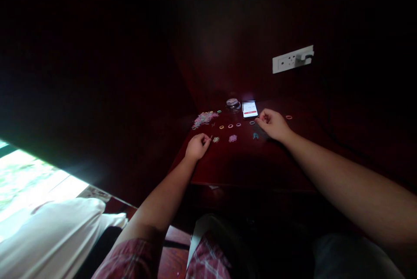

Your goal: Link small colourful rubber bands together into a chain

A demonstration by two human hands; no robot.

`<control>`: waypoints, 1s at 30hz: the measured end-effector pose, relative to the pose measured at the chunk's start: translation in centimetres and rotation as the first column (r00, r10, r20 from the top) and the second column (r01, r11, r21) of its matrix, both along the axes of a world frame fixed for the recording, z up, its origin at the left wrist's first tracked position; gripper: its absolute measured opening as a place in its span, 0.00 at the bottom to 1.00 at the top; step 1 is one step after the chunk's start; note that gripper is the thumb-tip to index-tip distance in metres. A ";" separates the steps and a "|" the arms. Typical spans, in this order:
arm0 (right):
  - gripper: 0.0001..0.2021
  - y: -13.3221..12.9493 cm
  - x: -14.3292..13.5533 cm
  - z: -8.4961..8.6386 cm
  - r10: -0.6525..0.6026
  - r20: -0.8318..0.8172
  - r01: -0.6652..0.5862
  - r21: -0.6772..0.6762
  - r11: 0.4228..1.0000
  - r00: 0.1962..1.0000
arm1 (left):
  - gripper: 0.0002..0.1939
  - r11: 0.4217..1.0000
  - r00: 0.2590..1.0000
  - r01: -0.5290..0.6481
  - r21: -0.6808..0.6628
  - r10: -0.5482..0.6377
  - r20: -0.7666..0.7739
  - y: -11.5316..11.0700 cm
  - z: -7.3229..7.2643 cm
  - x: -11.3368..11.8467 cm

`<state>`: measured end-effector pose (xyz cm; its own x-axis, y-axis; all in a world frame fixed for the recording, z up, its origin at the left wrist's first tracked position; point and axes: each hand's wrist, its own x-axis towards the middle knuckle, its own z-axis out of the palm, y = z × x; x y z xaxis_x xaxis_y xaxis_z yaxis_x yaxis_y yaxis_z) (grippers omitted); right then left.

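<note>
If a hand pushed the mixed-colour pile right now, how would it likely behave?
The pile would probably spread rather than slide as one, since it looks like many loose pieces heaped together. Each piece is likely light, being tiny beside the left hand. Stiff or floppy is hard to judge at this size.

Bare left hand (197, 146) sits at nine o'clock from small pale-yellow loops (216, 139); bare right hand (273, 124), four o'clock from flat glowing phone (250, 108).
</note>
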<state>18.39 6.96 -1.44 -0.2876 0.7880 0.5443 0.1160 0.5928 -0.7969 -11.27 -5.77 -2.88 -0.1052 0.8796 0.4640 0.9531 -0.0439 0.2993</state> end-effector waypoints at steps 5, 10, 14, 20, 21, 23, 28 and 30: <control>0.13 0.1 -0.1 -0.1 0.016 -0.001 -0.016 -0.005 1.000 1.000 | 0.07 0.997 0.997 0.068 0.031 -0.066 -0.037 0.1 0.2 0.4; 0.12 -0.5 -0.1 0.3 0.023 0.022 -0.023 0.005 1.000 0.999 | 0.07 0.989 0.990 0.133 0.068 -0.130 -0.047 0.5 0.4 1.0; 0.11 -0.8 -0.2 0.5 0.029 0.025 -0.028 -0.007 1.000 0.999 | 0.08 0.989 0.990 0.138 0.056 -0.137 -0.010 0.6 0.4 1.0; 0.11 -0.9 -0.2 0.6 0.016 0.048 -0.015 -0.002 1.000 0.999 | 0.14 0.999 0.983 0.032 0.006 -0.032 0.178 1.7 -0.4 -0.8; 0.11 -1.0 -0.2 0.6 0.011 0.048 -0.012 0.002 1.000 0.999 | 0.13 1.000 0.977 -0.001 -0.009 0.003 0.212 2.2 -0.6 -1.2; 0.12 -0.9 -0.2 0.5 0.008 0.051 -0.009 0.013 1.000 0.999 | 0.12 0.998 0.968 -0.058 -0.025 0.062 0.243 3.4 -1.1 -2.1; 0.11 -0.6 -0.3 -0.1 0.039 0.059 -0.040 0.015 0.999 0.998 | 0.07 0.991 0.956 -0.125 -0.041 0.131 0.261 6.7 -1.7 -3.2; 0.11 -0.4 -0.2 -0.2 0.048 0.056 -0.049 0.010 0.999 0.997 | 0.07 0.991 0.953 -0.128 -0.044 0.135 0.271 7.8 -1.5 -3.3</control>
